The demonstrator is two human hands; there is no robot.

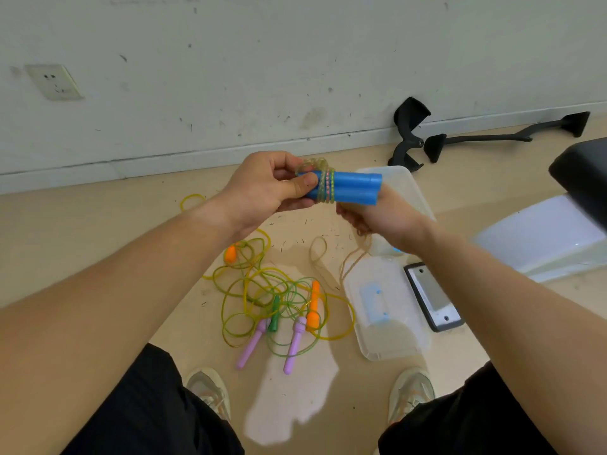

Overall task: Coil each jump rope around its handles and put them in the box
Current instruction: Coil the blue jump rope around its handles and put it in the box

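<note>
While the left hand (262, 188) pinched the paired blue handles (351, 190) above the floor (98, 231), the right hand (384, 221) gripped the limp rope (325, 188), wound mid-handle; the handles seemed light, best held at the ends.

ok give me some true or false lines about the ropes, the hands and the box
1. The left hand holds one end of the pair of blue foam handles. True.
2. The clear glittery rope has no turns round those handles yet. False: several turns wrap them.
3. The two purple plastic handles lie inside the clear plastic box. False: they lie on the beige floor, among the tangle of yellow and green ropes.
4. The right hand is under the blue handles, with rope trailing down from it. True.
</note>
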